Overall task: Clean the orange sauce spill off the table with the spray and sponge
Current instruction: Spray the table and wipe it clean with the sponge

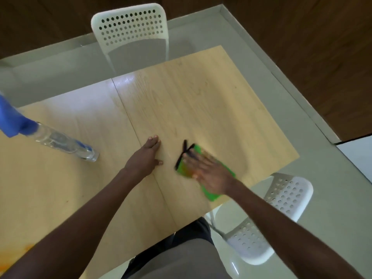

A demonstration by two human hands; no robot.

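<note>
Sponge (207,174), green with a black strap at its far end, is seen lying flat on the table (201,93) near the 3 o'clock edge, partly covered by the right hand (209,174). That hand is laid on top with fingers spread and straight, pressing down rather than curled round it; the green shows beyond the fingertips toward 11 o'clock and under the wrist toward 5 o'clock. An orange tint is seen on the sponge's upper face beneath the fingers. The hand and sponge are blurred.

At 9 o'clock from the sponge, just apart from it, the left hand (146,158) is rested palm-down on the bare wood, fingers straight and together, thumb out to the side, nothing held.

Spray (66,143), a clear bottle with a blue head, is stood on the table well apart at 9 o'clock from the left hand, untouched by either hand.

Orange sauce (18,252) is seen as a smear at the table's 7 o'clock corner, far from the sponge and partly hidden by the left forearm.

A white perforated chair (130,27) is placed at 12 o'clock beyond the table, and a second chair (281,208) at 4 o'clock beside the right arm.
</note>
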